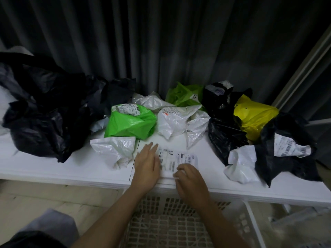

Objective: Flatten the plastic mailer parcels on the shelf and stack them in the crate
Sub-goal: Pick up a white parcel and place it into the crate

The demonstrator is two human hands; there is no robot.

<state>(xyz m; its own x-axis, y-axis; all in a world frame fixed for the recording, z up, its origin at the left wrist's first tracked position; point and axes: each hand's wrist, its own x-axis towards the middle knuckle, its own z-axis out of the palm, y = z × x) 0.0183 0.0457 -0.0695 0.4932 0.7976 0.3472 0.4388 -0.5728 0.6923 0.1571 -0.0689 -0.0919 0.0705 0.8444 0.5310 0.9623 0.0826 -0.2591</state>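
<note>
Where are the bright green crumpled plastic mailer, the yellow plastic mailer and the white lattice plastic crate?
bright green crumpled plastic mailer (131, 122), head view, middle.
yellow plastic mailer (255, 115), head view, middle.
white lattice plastic crate (161, 228), head view, bare floor.

The single head camera looks forward and steeply down, close over the shelf (53, 169) edge.

We see a smooth, matt white shelf (53, 169) carrying crinkled plastic mailers: a glossy bright green mailer (130, 124), a shiny yellow mailer (254, 117), creased black mailers (44, 122) with a dull sheen. Printed paper labels (179, 158) lie flat on a white mailer. The white crate (170, 228) below looks like rigid lattice plastic.
</note>
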